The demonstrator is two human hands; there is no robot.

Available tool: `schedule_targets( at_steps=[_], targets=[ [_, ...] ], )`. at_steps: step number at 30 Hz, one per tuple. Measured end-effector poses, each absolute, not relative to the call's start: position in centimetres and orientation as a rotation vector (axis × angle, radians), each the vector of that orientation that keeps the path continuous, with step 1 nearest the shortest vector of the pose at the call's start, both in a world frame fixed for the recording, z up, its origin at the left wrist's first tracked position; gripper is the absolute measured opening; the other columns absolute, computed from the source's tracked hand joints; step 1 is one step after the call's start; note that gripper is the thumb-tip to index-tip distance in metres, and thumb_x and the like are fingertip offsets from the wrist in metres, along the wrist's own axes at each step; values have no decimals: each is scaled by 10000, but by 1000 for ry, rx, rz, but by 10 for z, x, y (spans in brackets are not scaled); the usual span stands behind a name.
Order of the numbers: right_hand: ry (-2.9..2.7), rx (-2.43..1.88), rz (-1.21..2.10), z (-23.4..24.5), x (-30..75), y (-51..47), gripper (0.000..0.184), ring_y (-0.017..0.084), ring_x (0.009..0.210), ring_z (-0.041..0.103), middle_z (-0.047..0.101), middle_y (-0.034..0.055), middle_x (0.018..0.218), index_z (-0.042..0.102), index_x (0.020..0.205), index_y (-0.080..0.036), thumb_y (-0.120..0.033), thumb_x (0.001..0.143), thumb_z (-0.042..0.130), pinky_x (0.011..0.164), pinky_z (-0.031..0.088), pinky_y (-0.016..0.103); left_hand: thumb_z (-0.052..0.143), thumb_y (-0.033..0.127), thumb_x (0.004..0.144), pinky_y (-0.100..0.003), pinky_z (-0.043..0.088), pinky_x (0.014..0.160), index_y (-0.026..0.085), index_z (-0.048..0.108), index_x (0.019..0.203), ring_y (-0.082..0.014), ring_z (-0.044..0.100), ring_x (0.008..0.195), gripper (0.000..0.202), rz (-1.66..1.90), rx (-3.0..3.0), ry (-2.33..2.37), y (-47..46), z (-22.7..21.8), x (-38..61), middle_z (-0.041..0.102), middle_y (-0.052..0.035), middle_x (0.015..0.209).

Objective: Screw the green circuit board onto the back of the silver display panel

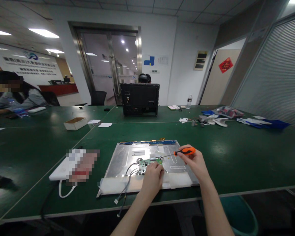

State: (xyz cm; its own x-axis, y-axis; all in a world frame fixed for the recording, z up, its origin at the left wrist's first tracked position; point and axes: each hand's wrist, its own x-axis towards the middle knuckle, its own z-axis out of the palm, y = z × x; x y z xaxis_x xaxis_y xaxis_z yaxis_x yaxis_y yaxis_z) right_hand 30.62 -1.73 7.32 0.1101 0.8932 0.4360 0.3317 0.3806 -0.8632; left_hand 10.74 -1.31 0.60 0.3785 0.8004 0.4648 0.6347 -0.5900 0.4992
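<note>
A silver metal panel (127,157) lies flat on the green table (236,154) near its front edge. A small green circuit board (144,163) sits on the panel, with grey wires running off toward the table edge. My left hand (152,177) rests on the board with its fingers curled and pressed onto it. My right hand (195,162) is closed on an orange-handled screwdriver (184,151), whose shaft points left with its tip at the board.
A white device (64,167) with a cable lies left of the panel. A black monitor (140,98), a cardboard box (75,123), papers, gloves (217,121) and a bottle stand farther back. A person sits at far left. A teal bin (238,216) is under the table.
</note>
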Motion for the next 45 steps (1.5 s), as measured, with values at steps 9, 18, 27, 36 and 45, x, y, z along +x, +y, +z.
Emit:
schedule_targets(
  at_steps=[9,18,27,36,45],
  targets=[
    [-1470,-1175,580,75,305,-19,258,105,489,436,545,-4,668,634,888,-196,-424,782,693,457,330,252,531,97,839,-360,436,801,194,636,821,-229,574,882,144,1046,2360,1238,-10,2,107,619,-61,873],
    [-1426,-1153,436,81,302,-19,235,134,599,539,642,45,845,646,853,-201,-408,763,712,506,429,258,554,82,801,-360,433,793,193,636,798,-227,572,872,138,1035,2326,1264,-8,1,108,623,-56,860],
    [-1688,-1142,297,87,277,-14,552,132,557,545,590,-21,739,403,1341,-258,-368,848,625,527,458,251,544,76,782,-368,431,805,198,610,795,-233,570,884,139,989,2318,1294,-9,4,109,612,-54,871],
    [-1887,-1139,322,84,262,-14,461,142,589,561,617,-1,813,422,1327,-285,-306,886,555,561,447,265,532,87,782,-362,415,801,198,567,792,-232,552,879,116,988,2351,1291,-9,5,109,599,-50,872],
    [-1834,-1138,335,80,262,-18,443,148,615,585,627,13,840,431,1305,-274,-299,882,562,570,468,272,521,83,782,-363,411,801,198,549,801,-232,544,877,120,965,2357,1301,-9,4,109,590,-51,878]
  ],
)
